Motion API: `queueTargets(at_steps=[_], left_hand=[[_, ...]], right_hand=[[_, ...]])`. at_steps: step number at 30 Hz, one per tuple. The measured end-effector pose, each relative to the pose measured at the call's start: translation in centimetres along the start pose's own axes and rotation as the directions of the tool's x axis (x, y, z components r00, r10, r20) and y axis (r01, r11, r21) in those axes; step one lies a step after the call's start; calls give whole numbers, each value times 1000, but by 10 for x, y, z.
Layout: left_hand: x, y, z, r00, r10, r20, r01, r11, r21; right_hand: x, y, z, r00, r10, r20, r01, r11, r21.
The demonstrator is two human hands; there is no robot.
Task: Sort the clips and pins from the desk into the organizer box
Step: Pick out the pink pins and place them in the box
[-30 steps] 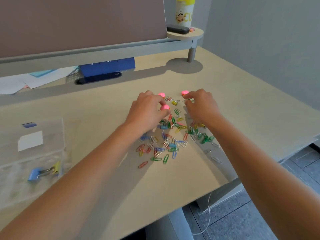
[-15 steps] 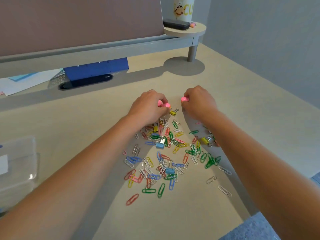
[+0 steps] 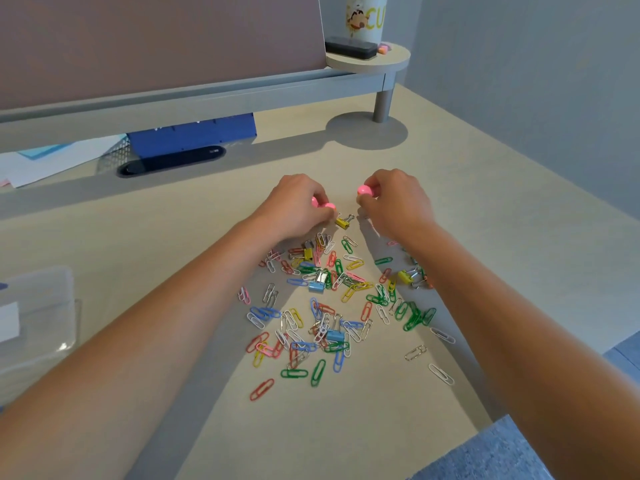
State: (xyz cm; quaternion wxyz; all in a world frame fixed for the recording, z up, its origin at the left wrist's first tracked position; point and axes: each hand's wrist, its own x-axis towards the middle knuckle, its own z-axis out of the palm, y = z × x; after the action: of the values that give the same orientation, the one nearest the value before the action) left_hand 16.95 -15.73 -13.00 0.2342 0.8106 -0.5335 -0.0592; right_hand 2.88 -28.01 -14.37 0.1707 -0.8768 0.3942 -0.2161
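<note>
Two hands pinching pink pins, left hand (image 3: 296, 206) (two pins (image 3: 323, 204)), right hand (image 3: 394, 199) one pin (image 3: 364, 191), bare desk (image 3: 467, 209) beyond.

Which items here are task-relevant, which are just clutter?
Job:
left hand gripping pink round-headed pins
right hand pinching another pink pin
coloured paper clips
clear plastic organizer box

Lying about:
blue box
white papers
black case
cartoon-printed cup

Office desk (image 3: 467, 188) with partition panel (image 3: 156, 39), raised shelf (image 3: 369, 62), papers (image 3: 52, 161), scattered paper clips (image 3: 329, 306).
</note>
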Motion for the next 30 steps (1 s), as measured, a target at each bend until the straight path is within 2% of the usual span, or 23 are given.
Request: queueTargets(at_steps=[8,17,30], left_hand=[[-5,-10,-2,996,55,73,-57,998,32],[-4,-15,-1,987,123,105,-139,978,157],[-29,-27,-27,993,119,7,-119,986,113]], right_hand=[[-15,-4,-2,999,-13,-39,14,999,44],[-21,-11,0,999,-11,-53,16,997,78],[-37,-37,6,997,-26,-69,37,986,161]])
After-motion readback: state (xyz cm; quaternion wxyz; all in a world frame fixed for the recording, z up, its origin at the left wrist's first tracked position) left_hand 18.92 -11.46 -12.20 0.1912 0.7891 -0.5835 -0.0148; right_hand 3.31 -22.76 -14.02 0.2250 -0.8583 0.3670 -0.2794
